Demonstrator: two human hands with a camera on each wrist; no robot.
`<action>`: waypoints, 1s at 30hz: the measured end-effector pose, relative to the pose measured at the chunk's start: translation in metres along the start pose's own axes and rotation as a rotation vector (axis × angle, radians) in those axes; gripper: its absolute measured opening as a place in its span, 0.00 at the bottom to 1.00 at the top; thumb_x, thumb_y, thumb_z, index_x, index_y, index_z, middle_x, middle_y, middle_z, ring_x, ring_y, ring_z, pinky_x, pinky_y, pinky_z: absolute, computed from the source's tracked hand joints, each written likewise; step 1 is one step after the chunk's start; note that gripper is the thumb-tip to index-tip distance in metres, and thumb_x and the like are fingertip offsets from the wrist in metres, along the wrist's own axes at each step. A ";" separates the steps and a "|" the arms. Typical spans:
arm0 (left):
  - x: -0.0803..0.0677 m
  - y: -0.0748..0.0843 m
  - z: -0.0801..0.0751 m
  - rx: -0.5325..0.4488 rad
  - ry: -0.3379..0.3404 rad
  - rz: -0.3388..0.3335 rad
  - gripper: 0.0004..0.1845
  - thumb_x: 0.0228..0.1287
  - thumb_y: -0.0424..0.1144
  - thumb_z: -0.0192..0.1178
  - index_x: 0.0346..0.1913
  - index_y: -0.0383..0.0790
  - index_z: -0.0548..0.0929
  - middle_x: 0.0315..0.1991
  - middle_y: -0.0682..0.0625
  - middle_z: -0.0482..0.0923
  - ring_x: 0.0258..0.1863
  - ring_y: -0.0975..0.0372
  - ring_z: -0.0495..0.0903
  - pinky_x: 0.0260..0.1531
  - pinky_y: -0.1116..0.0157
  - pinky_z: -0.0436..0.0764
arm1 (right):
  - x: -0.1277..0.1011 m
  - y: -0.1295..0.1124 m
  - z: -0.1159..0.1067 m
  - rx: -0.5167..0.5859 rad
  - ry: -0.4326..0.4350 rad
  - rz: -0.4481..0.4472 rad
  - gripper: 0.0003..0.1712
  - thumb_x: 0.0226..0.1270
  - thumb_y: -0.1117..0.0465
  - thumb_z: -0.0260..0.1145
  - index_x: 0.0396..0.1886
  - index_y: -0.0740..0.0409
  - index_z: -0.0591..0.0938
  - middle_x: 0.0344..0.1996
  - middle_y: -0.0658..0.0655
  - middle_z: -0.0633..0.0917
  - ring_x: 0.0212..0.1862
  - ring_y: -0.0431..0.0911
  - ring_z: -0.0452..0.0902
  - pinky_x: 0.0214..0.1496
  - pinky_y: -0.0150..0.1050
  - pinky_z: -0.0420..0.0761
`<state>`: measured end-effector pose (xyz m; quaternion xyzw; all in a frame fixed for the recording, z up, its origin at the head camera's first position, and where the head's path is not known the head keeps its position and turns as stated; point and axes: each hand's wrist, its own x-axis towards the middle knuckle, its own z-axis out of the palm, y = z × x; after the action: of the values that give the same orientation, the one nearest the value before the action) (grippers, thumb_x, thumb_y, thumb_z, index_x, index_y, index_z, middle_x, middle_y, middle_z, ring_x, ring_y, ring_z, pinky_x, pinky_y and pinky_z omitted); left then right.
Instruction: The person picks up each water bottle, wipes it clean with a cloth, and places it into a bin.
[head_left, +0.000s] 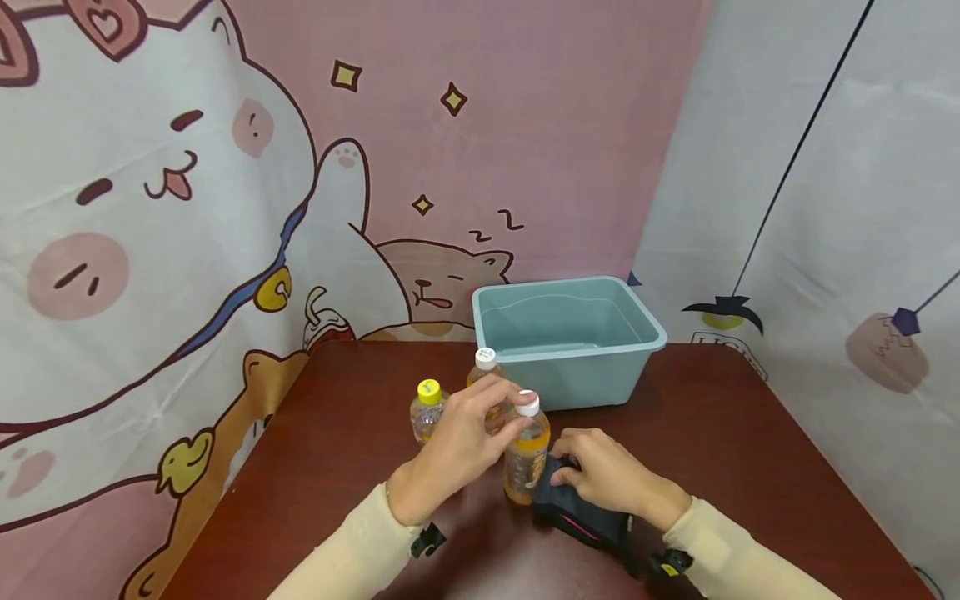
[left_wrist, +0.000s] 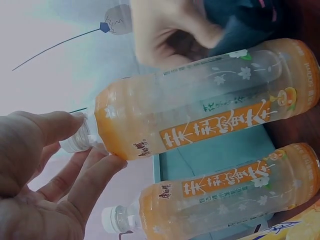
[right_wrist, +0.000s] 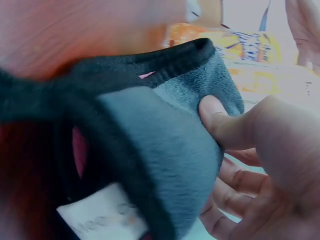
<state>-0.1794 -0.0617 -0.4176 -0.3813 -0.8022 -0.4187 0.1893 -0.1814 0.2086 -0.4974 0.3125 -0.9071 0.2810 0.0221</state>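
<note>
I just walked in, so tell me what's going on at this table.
A person's left hand holds an upright jasmine honey tea bottle by its white cap, while the right hand grips a dark fleece item beside it on the table. A second jasmine honey tea bottle and a yellow-capped bottle stand farther back, with a teal plastic bin behind them.

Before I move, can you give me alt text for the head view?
The left grip holds a bottle by its white cap, while the right grip holds a dark fabric item beside it. Farther back stand another white-capped bottle and a yellow-capped bottle, with a teal bin toward the table's far edge.
</note>
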 end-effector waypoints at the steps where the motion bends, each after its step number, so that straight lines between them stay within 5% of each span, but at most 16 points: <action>1: 0.000 0.000 0.000 0.001 0.000 0.000 0.16 0.71 0.30 0.83 0.57 0.42 0.92 0.53 0.48 0.92 0.41 0.61 0.87 0.35 0.68 0.90 | 0.000 -0.002 -0.003 0.006 0.014 -0.001 0.12 0.73 0.60 0.86 0.50 0.57 0.95 0.43 0.48 0.91 0.36 0.30 0.79 0.37 0.30 0.83; 8: 0.000 -0.001 -0.002 -0.011 0.007 0.000 0.15 0.72 0.31 0.82 0.58 0.41 0.93 0.52 0.48 0.92 0.47 0.59 0.92 0.40 0.65 0.95 | 0.004 -0.019 -0.028 0.023 0.155 -0.055 0.09 0.72 0.62 0.87 0.48 0.50 0.96 0.37 0.40 0.88 0.33 0.29 0.73 0.35 0.30 0.80; 17: 0.001 -0.001 -0.004 0.021 0.003 -0.001 0.16 0.72 0.33 0.82 0.58 0.43 0.92 0.52 0.49 0.92 0.42 0.60 0.90 0.38 0.62 0.95 | 0.011 -0.041 -0.058 0.031 0.370 -0.186 0.15 0.66 0.68 0.89 0.49 0.50 0.96 0.37 0.41 0.88 0.30 0.30 0.71 0.31 0.27 0.77; 30: -0.001 0.001 -0.001 -0.030 -0.029 -0.087 0.24 0.72 0.34 0.83 0.66 0.43 0.86 0.56 0.50 0.94 0.53 0.61 0.96 0.52 0.56 0.97 | 0.005 -0.046 -0.058 0.053 0.399 -0.172 0.17 0.66 0.68 0.89 0.50 0.47 0.96 0.37 0.39 0.88 0.29 0.30 0.72 0.30 0.28 0.77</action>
<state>-0.1779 -0.0627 -0.4175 -0.3549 -0.8143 -0.4331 0.1532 -0.1667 0.2066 -0.4244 0.3272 -0.8472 0.3579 0.2170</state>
